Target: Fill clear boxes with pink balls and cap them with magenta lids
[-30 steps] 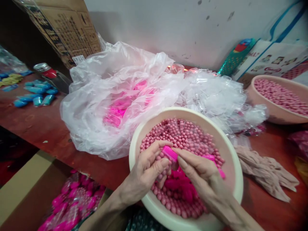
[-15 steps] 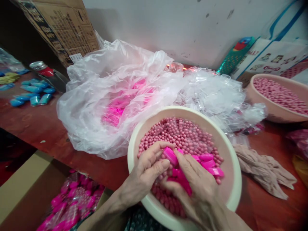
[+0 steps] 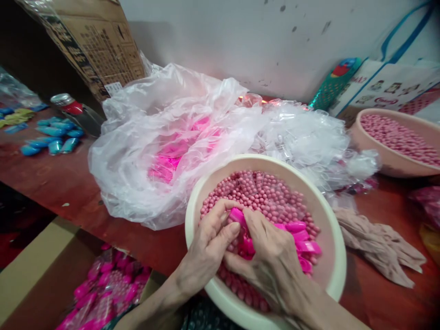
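A white, speckled wall stands behind the dark red desk [image 3: 51, 181] I'm looking down on. Biggest thing on it is the crumpled clear plastic bag [image 3: 154, 137], bright pink pieces glowing through its middle, with a heap of clear little shells [image 3: 302, 133] just to its right. In front of those sits the cream bowl [image 3: 335, 256], full of small pink beads [image 3: 264, 195]. A second bowl [image 3: 364, 137] of beads is at the far right by a printed box [image 3: 388, 85]. A cardboard carton [image 3: 99, 41] leans at top left, blue capsules [image 3: 51, 140] scattered below it. A beige cloth [image 3: 378, 247] lies right of the near bowl.

Now my hands, both inside that bowl. My left hand [image 3: 209, 250] is curled, thumb and fingers pinching one end of a pink cap [image 3: 237, 214]. My right hand [image 3: 271, 261] is clenched around a bunch of pink caps [image 3: 304, 240], its fingers meeting the left at the pinched one, just above the beads.
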Demonstrator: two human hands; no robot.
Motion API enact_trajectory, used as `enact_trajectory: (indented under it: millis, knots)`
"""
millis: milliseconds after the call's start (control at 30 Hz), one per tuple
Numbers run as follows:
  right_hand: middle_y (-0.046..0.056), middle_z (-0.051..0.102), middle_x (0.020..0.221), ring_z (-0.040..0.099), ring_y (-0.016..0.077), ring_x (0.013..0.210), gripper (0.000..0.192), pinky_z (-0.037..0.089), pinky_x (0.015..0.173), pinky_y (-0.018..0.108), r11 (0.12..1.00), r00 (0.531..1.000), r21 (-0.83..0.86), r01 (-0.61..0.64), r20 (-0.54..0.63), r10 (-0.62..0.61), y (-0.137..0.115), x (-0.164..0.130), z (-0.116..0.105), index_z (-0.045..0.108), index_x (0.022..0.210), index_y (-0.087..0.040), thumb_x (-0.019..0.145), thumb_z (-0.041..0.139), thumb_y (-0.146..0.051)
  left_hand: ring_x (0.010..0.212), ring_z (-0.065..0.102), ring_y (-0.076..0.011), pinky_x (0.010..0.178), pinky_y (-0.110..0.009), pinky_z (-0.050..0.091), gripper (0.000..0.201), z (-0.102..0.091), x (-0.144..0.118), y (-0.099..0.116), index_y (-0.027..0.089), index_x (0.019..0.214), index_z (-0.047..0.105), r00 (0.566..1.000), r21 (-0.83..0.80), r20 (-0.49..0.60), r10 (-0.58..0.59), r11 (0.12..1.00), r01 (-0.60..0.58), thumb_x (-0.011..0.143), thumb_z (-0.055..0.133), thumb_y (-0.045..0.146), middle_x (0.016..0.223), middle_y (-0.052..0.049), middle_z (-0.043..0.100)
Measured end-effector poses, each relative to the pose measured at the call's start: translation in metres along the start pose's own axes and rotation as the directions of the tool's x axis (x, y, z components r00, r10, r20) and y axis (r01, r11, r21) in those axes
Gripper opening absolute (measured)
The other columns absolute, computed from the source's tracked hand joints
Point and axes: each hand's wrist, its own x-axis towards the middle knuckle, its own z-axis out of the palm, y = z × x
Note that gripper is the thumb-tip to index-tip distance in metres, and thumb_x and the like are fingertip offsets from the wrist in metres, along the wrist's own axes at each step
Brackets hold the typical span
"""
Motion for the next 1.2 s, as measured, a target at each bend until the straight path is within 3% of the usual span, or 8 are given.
enact_trajectory:
  millis: [67,167,267,400,467,700,1000,1200]
  knots:
    - [0.007,0.063,0.090,0.062,0.0213,0.076,0.045,0.050,0.060,0.031,0.939,0.979,0.286,-0.193,0.120,0.165,0.005,0.001,-0.009,0.049,0.115,-0.017,0.074,0.064,-0.026,0.069,0.046,-0.0069,0.063,-0.018,0.038,0.026,0.001,0.000,0.000,0.025,0.116,0.046,1.000,-0.036,-0.027,0.013,0.999,-0.014,0.090,0.048,0.024,0.081,0.003,0.051]
    - [0.004,0.066,0.085,0.065,0.0177,0.071,0.043,0.054,0.059,0.028,0.555,0.823,0.618,-0.556,0.319,0.470,0.014,0.001,-0.032,0.049,0.114,-0.020,0.076,0.065,-0.033,0.068,0.049,-0.0088,0.062,-0.021,0.041,0.032,0.000,-0.001,-0.001,0.024,0.121,0.043,1.000,-0.038,0.015,-0.022,0.999,0.022,0.089,0.049,0.026,0.081,0.002,0.053]
    - [0.004,0.067,0.079,0.066,0.0159,0.063,0.031,0.055,0.057,0.026,0.353,0.708,0.696,-0.625,0.316,0.631,0.020,0.003,-0.046,0.056,0.097,-0.017,0.075,0.067,-0.036,0.063,0.048,-0.0091,0.060,-0.022,0.041,0.039,-0.001,-0.002,-0.001,0.025,0.126,0.041,0.993,0.016,0.090,-0.071,0.997,0.070,0.089,0.050,0.028,0.077,0.002,0.051]
    - [0.007,0.069,0.087,0.067,0.0171,0.077,0.017,0.056,0.066,0.026,0.838,0.955,0.491,-0.237,-0.040,0.293,0.018,0.005,-0.035,0.063,0.099,-0.018,0.084,0.056,-0.023,0.067,0.048,-0.0083,0.062,-0.019,0.041,0.045,0.000,-0.003,-0.001,0.030,0.132,0.036,0.993,0.019,0.073,-0.088,0.996,0.087,0.089,0.049,0.026,0.083,0.002,0.055]
    - [0.011,0.067,0.098,0.065,0.0199,0.088,0.028,0.056,0.071,0.028,0.970,0.994,0.240,0.019,-0.113,0.008,0.014,0.004,-0.023,0.058,0.114,-0.016,0.087,0.050,-0.022,0.081,0.053,-0.0094,0.076,-0.020,0.044,0.043,0.001,-0.004,-0.001,0.031,0.131,0.039,0.996,-0.044,0.059,-0.073,0.996,0.075,0.089,0.050,0.024,0.099,0.000,0.058]
    - [0.023,0.057,0.113,0.056,0.0273,0.106,0.059,0.056,0.077,0.034,0.989,0.990,-0.040,0.143,-0.006,-0.144,0.009,-0.002,-0.003,0.035,0.130,0.000,0.087,0.049,-0.038,0.128,0.037,-0.0207,0.105,-0.031,0.031,0.041,-0.001,-0.004,-0.007,0.028,0.125,0.049,0.997,-0.138,-0.023,-0.076,0.988,0.072,0.086,0.055,0.022,0.133,-0.003,0.050]
    - [0.019,0.048,0.127,0.045,0.0264,0.121,0.066,0.048,0.094,0.042,0.994,0.999,0.100,0.043,-0.006,-0.043,0.001,0.009,0.004,0.026,0.136,-0.010,0.076,0.052,-0.015,0.122,0.044,-0.0172,0.103,-0.027,0.033,0.040,0.003,0.003,-0.004,0.027,0.127,0.048,0.987,-0.123,-0.150,0.064,0.989,-0.083,0.087,0.052,0.022,0.132,-0.001,0.050]
    - [0.018,0.052,0.118,0.052,0.0291,0.109,0.057,0.053,0.083,0.043,0.999,0.999,-0.032,-0.013,-0.039,0.011,-0.010,0.003,0.007,0.035,0.129,-0.010,0.076,0.053,-0.022,0.086,0.057,-0.0133,0.085,-0.024,0.043,0.035,0.004,0.000,-0.004,0.025,0.121,0.051,0.987,-0.184,-0.157,0.044,0.980,-0.073,0.086,0.054,0.023,0.098,-0.001,0.061]
